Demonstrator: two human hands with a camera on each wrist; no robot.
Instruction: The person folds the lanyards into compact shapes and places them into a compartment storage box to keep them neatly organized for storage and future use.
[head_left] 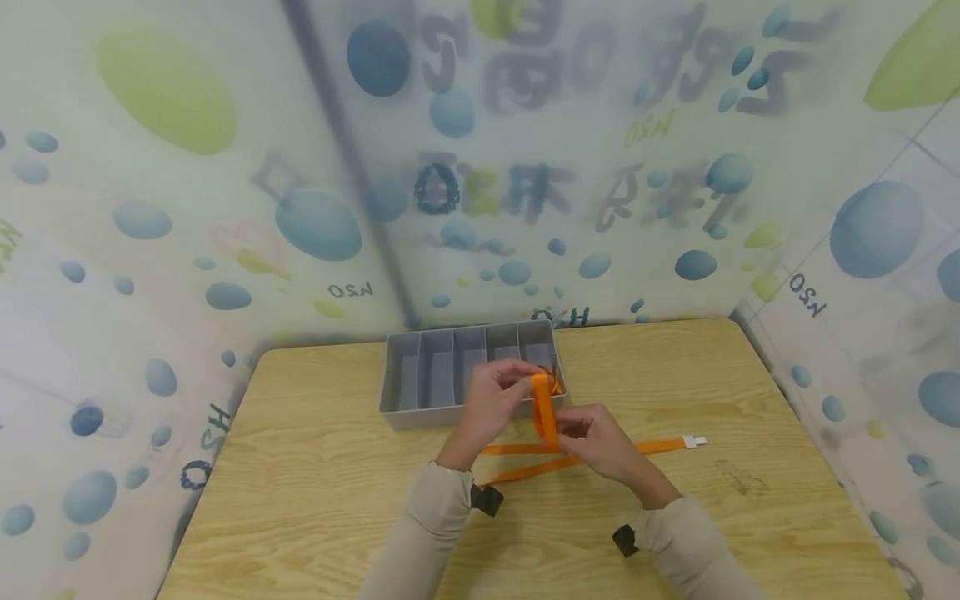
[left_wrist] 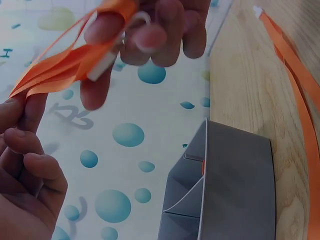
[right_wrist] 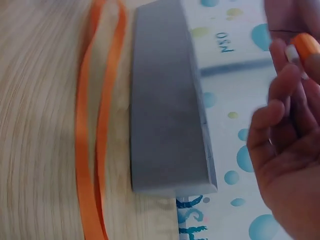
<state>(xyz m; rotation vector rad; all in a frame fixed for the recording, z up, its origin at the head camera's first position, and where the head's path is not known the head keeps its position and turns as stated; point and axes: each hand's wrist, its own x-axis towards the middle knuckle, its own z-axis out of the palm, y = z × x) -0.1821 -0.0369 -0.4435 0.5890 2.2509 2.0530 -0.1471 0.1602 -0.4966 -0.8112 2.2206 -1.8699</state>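
Observation:
Both hands hold a folded orange lanyard (head_left: 546,417) up over the table, close in front of the grey box. My left hand (head_left: 491,404) pinches its upper end between thumb and fingers. At the lower end, my right hand (head_left: 600,442) grips the folded strap; a white clip piece (left_wrist: 102,66) shows beside those fingers in the left wrist view. A second orange lanyard (head_left: 517,475) lies stretched on the tabletop beneath the hands, its white and metal clip (head_left: 693,442) pointing right.
The grey divided box (head_left: 420,418) stands at the back of the wooden table (head_left: 315,500), against the patterned wall. Some orange strap (head_left: 557,385) shows in its rightmost compartment. Dark straps (head_left: 487,500) hang at both wrists.

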